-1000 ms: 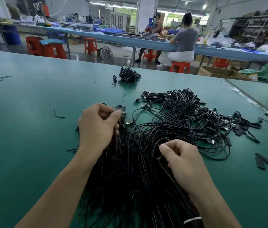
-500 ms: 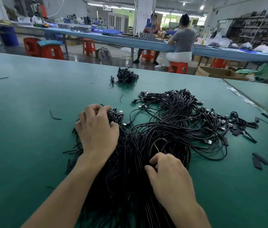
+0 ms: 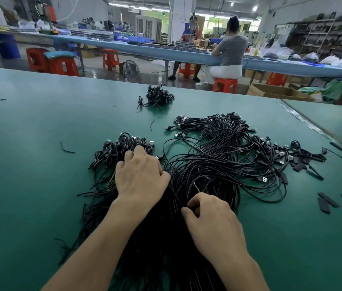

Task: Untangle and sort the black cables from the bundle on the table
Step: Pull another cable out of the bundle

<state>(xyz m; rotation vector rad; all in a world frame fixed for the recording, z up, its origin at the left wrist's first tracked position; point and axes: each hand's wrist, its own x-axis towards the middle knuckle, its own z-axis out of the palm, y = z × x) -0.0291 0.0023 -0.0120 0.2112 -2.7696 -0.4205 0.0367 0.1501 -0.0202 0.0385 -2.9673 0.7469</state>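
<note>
1. Cable bundle (image 3: 218,164): a big mass of thin black cables in the middle of the green worktop (image 3: 39,185), running back to the near edge between the forearms.
2. Near part: strands packed dense and roughly straight. Far-right part: loose overlapping loops, with plug ends (image 3: 183,120) fanned out toward the far edge and the right.
3. Left lobe: a tighter bunch of looped cable ends (image 3: 121,145) with plugs, just beyond the left fingers.
4. One pale wire loop (image 3: 197,185) sticks up among the black strands, just beyond the right hand.
5. Left hand (image 3: 140,179): palm down on the left lobe, fingers spread and slightly bent, tips pressing into the bunch, thumb against the strands on its right. It is pressing, not closed round anything.
6. Right hand (image 3: 214,225): knuckles up on the dense near part, fingers curled under, thumb and forefinger pinching strands of the cable bundle at its left side.
7. Small bundle (image 3: 158,96): a separate knot of black cables near the far edge, well apart from the main mass.
8. Flat black strips (image 3: 327,203) are scattered toward the right edge; a short offcut (image 3: 66,148) lies left of the bundle.
</note>
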